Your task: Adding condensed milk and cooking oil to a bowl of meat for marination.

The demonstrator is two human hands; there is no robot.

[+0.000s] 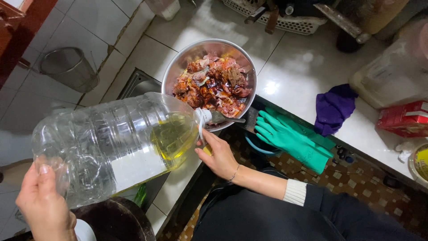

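left hand (42, 205) grips the base of the tilted oil jug (111, 143) at lower left — right hand (218, 154) closed on a spoon (223, 118) at its mouth, over the meat bowl (178, 67) at top centre.

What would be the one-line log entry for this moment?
left hand: holds large clear plastic oil bottle | right hand: at neck | bottle: tilted toward round steel bowl

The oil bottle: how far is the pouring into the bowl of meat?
Done: the bowl already holds meat coated in dark sauce. In hand: the left hand tips the bottle by its base, the right hand is near the neck, and a spoon sits at its mouth. Left: oil remains inside; no stream is visible.
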